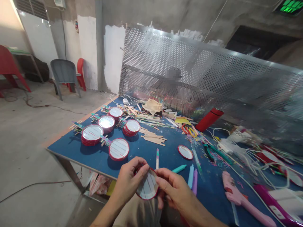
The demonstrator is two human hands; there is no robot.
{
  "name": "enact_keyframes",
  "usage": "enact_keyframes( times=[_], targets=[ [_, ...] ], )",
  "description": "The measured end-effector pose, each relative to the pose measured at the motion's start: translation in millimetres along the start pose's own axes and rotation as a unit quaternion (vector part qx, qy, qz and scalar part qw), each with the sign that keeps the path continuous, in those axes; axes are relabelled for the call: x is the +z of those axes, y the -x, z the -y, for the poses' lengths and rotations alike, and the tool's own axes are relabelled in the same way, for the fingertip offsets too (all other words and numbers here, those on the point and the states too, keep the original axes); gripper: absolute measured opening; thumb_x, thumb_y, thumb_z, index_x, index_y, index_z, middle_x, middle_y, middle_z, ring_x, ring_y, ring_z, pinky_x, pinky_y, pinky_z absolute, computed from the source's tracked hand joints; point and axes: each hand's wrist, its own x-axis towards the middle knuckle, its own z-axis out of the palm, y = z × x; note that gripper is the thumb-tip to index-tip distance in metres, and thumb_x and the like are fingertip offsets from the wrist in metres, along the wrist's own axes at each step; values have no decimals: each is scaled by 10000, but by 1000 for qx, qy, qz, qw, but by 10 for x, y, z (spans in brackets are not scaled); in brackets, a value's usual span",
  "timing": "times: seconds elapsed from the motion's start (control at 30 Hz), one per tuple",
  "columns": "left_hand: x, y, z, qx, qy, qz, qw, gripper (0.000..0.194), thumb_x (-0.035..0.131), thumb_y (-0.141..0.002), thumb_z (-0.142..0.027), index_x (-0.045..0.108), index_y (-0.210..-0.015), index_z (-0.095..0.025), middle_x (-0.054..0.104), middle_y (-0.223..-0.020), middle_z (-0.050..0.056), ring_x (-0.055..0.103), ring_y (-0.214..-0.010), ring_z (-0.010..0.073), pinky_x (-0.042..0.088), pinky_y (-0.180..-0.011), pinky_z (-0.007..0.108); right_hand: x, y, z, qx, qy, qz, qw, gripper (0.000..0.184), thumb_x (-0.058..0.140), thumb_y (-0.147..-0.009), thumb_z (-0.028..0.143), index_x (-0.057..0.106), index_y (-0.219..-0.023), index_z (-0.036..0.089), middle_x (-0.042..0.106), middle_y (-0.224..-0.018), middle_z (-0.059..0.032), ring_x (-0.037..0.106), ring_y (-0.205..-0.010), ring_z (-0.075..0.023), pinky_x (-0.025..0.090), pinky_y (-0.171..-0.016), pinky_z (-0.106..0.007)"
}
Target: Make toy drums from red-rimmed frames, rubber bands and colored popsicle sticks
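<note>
Between my two hands, over the table's near edge, is a toy banjo [148,186] with a round white face, red rim and thin dark strings. My left hand [133,175] grips its upper left rim with thumb and fingers. At its right rim, my right hand [171,187] is closed on it, thumb in front. A coloured flat stick [157,157] points away just beyond the rim; whether it is joined to the disc is hidden. Nearby on the table lie a finished-looking toy banjo [119,149] and a loose red-rimmed disc [185,152].
Several stacked toy banjos [92,133] stand at the left on the blue table [78,154]. Bare craft sticks [153,138] lie mid-table. To the right are coloured pens [190,176], teal-handled pliers [216,153], a pink glue gun [243,201], cables and a red cylinder [209,119].
</note>
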Motion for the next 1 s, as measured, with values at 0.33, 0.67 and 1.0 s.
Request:
enact_keyframes(
  times=[0.33, 0.67, 1.0],
  targets=[
    [-72, 12, 54, 52, -1, 50, 997, 607, 481, -852, -700, 505, -1173, -186, 569, -749, -25, 500, -597, 140, 393, -538, 223, 1, 56, -73, 2, -161, -35, 986, 390, 738, -755, 488, 576, -848, 145, 653, -692, 2, 619, -531, -101, 473, -394, -169],
    [-93, 2, -67, 105, -187, 227, 950, 796, 924, -512, -437, 584, -1198, -217, 702, -1074, 51, 662, -891, 215, 496, -726, 246, -6, 267, -429, 9, -253, -73, 965, 466, 777, -729, 495, 538, -943, 158, 689, -689, -22, 668, -553, -133, 506, -441, -198],
    [-100, -36, -167, 75, -224, 235, 943, 747, 928, -522, -365, 610, -1179, -207, 694, -1044, 51, 648, -874, 222, 499, -716, 279, 13, 274, -634, -52, -32, -127, 990, 938, 788, -617, 346, 341, -1430, 209, 656, -1171, -112, 576, -613, -131, 440, -566, -269]
  ],
)
